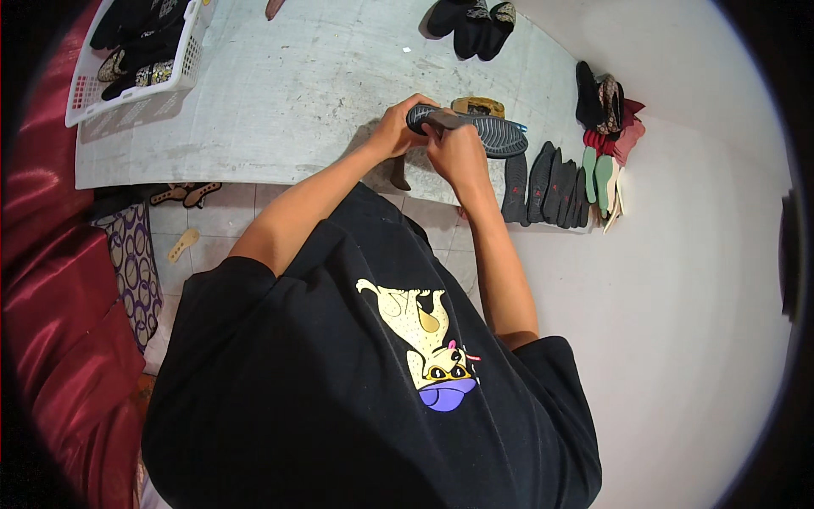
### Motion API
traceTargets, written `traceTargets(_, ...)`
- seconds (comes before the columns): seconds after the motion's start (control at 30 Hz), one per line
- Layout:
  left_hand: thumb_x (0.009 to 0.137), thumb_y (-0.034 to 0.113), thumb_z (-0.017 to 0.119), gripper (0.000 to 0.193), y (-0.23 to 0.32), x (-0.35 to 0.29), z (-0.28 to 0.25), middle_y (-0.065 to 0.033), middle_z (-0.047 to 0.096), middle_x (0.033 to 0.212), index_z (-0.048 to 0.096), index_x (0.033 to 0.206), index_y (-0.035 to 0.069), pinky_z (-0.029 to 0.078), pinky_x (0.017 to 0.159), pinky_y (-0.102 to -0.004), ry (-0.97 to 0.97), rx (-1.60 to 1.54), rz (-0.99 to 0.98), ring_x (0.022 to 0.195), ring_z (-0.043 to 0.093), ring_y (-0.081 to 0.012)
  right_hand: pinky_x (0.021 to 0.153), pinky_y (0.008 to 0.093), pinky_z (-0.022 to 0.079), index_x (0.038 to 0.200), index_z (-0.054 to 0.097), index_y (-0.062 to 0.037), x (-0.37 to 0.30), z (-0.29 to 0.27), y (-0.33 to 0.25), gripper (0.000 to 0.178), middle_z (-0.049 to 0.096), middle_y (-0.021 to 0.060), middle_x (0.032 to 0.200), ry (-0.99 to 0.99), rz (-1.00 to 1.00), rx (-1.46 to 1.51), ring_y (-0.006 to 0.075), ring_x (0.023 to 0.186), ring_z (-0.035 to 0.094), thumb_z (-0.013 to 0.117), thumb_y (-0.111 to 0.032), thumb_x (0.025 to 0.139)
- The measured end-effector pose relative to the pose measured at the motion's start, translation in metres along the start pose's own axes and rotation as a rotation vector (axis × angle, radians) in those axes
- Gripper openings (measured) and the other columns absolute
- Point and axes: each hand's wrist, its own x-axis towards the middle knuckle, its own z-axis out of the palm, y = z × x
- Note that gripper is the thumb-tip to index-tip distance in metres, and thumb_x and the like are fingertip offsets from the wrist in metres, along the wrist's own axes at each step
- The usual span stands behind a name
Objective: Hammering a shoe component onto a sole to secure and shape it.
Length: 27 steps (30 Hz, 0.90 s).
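Above the table's near edge, a dark grey shoe sole [502, 137] lies with its ridged tread facing up. My left hand [392, 131] is closed around its left end. My right hand [456, 153] is closed over the middle of the sole, gripping a flat dark brown piece [444, 120] whose kind I cannot make out. Below my hands, another brown curved piece [399, 175] hangs by the table edge, its upper part hidden. Just beyond the sole sits a yellow-brown container [480, 107], partly covered by it. A small blue tip [521, 128] shows beside the sole's right end.
A row of dark soles [543, 187] lines the table's right front edge, beside green insoles [603, 180] and stacked shoes [600, 102] against the wall. Black shoes [471, 30] stand at the back. A white basket [192, 59] of shoes occupies the far left. Red cloth [64, 322] hangs at left.
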Motion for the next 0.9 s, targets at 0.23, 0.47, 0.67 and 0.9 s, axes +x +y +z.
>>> traceTargets(0.23,0.077,0.019,0.094,0.054,-0.002,0.001,0.002,-0.0103,0.078,0.109,0.066,0.122,0.008,0.057,0.092,-0.0360,0.009,0.017,-0.030,0.100,0.073,-0.0166,0.071,0.0566,0.058,0.109,0.072,-0.0036,0.003,-0.008,-0.014,0.021,0.075,0.0277,0.087,0.010,-0.018,-0.002,0.0506,0.085,0.072,0.074,-0.020,0.096)
traceTargets(0.47,0.077,0.017,0.094,0.054,-0.002,0.005,0.004,-0.0092,0.077,0.103,0.065,0.121,0.007,0.056,0.087,-0.0331,0.058,0.058,0.038,0.094,0.068,-0.0121,0.076,0.0477,0.058,0.112,0.073,-0.0029,0.001,0.006,-0.007,0.017,0.077,0.0236,0.096,0.167,-0.094,0.148,0.0458,0.091,0.074,0.074,-0.009,0.096)
traceTargets(0.67,0.077,0.015,0.095,0.054,0.000,0.003,0.003,-0.0103,0.078,0.104,0.064,0.121,0.008,0.058,0.087,-0.0351,0.075,0.065,0.094,0.094,0.071,-0.0145,0.068,0.0563,0.056,0.110,0.070,-0.0077,0.012,0.012,0.004,0.016,0.073,0.0268,0.084,0.224,-0.142,0.119,0.0506,0.083,0.072,0.072,-0.018,0.098)
traceTargets(0.9,0.074,0.014,0.098,0.058,-0.003,0.003,0.004,-0.0104,0.078,0.103,0.063,0.120,0.008,0.058,0.087,-0.0354,0.062,0.110,0.056,0.093,0.071,-0.0147,0.070,0.0527,0.058,0.115,0.072,-0.0081,0.011,0.014,0.010,0.020,0.075,0.0257,0.086,0.193,-0.147,0.102,0.0496,0.085,0.073,0.072,-0.019,0.099)
